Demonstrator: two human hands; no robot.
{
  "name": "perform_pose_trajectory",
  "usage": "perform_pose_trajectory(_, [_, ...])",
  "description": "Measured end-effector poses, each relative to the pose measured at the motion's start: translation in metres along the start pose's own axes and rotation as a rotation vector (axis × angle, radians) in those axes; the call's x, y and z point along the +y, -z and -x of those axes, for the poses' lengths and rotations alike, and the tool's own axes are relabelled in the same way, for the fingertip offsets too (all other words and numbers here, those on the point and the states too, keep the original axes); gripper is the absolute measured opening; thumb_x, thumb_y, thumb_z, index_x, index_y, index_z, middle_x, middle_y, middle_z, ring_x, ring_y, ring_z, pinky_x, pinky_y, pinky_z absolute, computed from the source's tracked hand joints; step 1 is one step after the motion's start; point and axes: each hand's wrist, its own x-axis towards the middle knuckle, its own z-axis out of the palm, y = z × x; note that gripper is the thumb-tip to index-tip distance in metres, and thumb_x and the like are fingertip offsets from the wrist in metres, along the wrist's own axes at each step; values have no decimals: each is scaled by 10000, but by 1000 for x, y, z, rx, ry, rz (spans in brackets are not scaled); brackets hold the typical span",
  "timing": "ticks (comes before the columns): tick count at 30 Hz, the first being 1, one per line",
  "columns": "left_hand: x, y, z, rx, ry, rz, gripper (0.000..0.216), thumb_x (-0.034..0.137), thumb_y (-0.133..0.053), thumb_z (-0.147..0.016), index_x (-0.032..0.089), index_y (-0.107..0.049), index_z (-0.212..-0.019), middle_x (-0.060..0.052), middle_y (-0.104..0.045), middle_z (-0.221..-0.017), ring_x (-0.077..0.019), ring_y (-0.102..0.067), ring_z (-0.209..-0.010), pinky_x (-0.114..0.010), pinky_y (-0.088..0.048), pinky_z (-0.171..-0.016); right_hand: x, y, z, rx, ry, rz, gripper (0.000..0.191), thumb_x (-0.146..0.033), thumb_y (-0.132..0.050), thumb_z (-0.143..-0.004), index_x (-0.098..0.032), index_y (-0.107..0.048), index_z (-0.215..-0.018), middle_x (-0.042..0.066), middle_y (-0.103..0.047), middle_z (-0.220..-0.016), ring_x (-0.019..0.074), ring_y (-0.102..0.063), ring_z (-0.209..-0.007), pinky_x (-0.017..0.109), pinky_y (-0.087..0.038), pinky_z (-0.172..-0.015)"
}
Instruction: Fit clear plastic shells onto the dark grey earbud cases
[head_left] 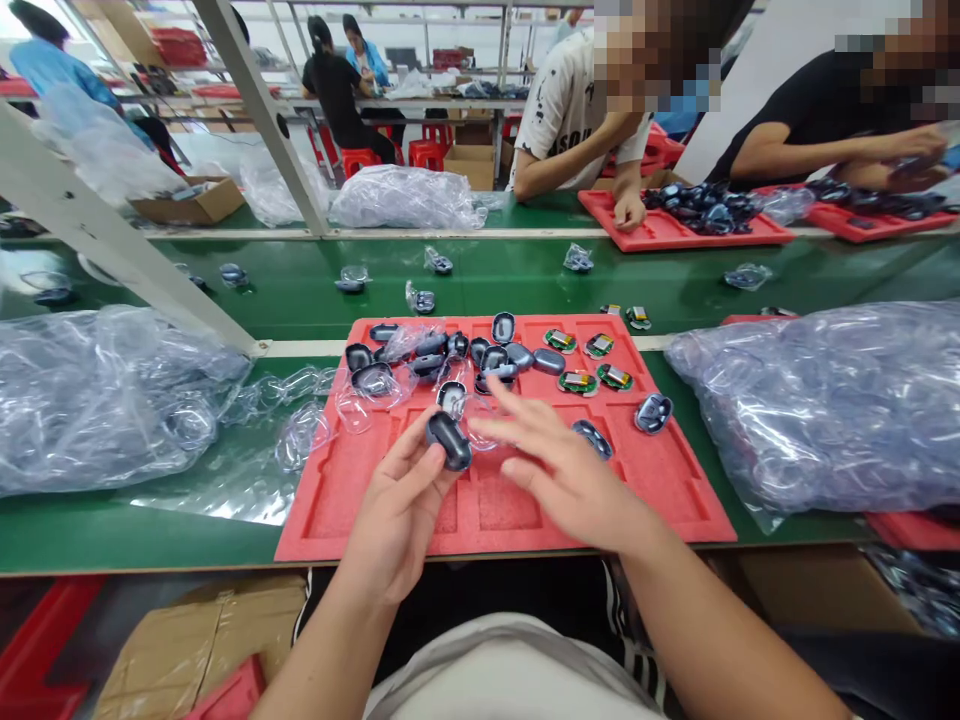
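Wrappers (304,437) lie loose beside my red tray (337,500), so some unwrapping looks done. Dark shells (430,344) crowd the tray's far left and middle, some among clear film (405,343), so plenty seems left to handle. My left hand (401,490) grips one dark case (448,441) above the tray's middle; my right hand (570,470) is spread, grasping nothing I can see. Rightward, four circuit boards (577,382) sit on the tray, apparently unfitted, and two blue-black pieces (652,412) lie nearer me.
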Motion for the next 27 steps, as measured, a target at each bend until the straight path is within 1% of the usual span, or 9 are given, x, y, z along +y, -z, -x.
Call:
perform_pose_trajectory(3, [1,1,-1,20,-9,6,369,260,-779,-907,254,-745,-1275,-59,-710,-1349,-194,-662,-1195,-321,-531,-1065,30,14,2,141,-138,45,369,-205,-554,-1032,-301,-679,-1366,71,-670,-1457,271,-611,-1333,544,-495,-1129])
perform_pose_trajectory(5, [2,1,-2,27,-8,12,354,263,-781,-904,242,-752,-1256,-59,-721,-1302,-191,-666,-1173,-328,-530,-1072,46,13,3,130,-194,187,273,-231,-637,-988,-248,-750,-1237,95,-762,-1252,298,-658,-1205,552,-522,-1068])
perform_pose_trajectory(9, [0,4,-2,47,8,31,371,264,-793,-893,247,-750,-1261,-54,-722,-1292,-186,-665,-1173,-336,-520,-1094,50,-1,5,-37,-190,334,115,-226,-722,-936,-202,-788,-1027,99,-777,-1066,286,-671,-1059,515,-524,-1020])
perform_pose_trajectory(11, [-2,7,-2,50,2,37,400,255,-805,-882,264,-742,-1277,-46,-718,-1309,-190,-661,-1198,-342,-517,-1104,44,-6,5,-61,-220,309,70,-205,-735,-924,-205,-782,-976,79,-783,-1013,273,-686,-1016,478,-542,-971])
perform_pose_trajectory(14, [-4,11,-2,58,-19,49,447,234,-831,-854,302,-735,-1285,-27,-719,-1309,-193,-659,-1222,-351,-523,-1102,35,-5,4,-49,-302,147,125,-154,-734,-907,-231,-810,-970,40,-813,-967,236,-737,-933,406,-578,-880])
perform_pose_trajectory(18, [-8,12,-3,93,-53,53,474,238,-873,-807,330,-739,-1252,-12,-735,-1261,-189,-676,-1203,-345,-526,-1081,23,5,-1,238,-388,-89,169,-187,-703,-916,-264,-847,-959,25,-831,-978,218,-771,-884,369,-613,-810])
perform_pose_trajectory(22, [-11,7,-1,99,-111,24,476,227,-892,-776,322,-738,-1217,-26,-731,-1291,-215,-662,-1234,-373,-508,-1089,-9,-1,-12,489,-345,-191,161,-195,-748,-879,-275,-856,-968,30,-808,-912,209,-751,-809,340,-625,-696])
perform_pose_trajectory(24, [-13,4,1,78,-128,16,481,224,-896,-768,318,-738,-1213,-37,-728,-1312,-234,-658,-1246,-384,-513,-1080,-27,-12,-19,550,-310,-170,168,-171,-765,-864,-287,-858,-943,25,-810,-884,207,-750,-779,343,-633,-695])
perform_pose_trajectory(27, [-14,0,4,54,-147,15,501,216,-914,-741,316,-749,-1204,-43,-738,-1303,-244,-677,-1222,-364,-540,-1027,-44,-30,-28,554,-243,-123,204,-124,-752,-865,-297,-857,-895,13,-822,-888,205,-768,-808,344,-646,-756])
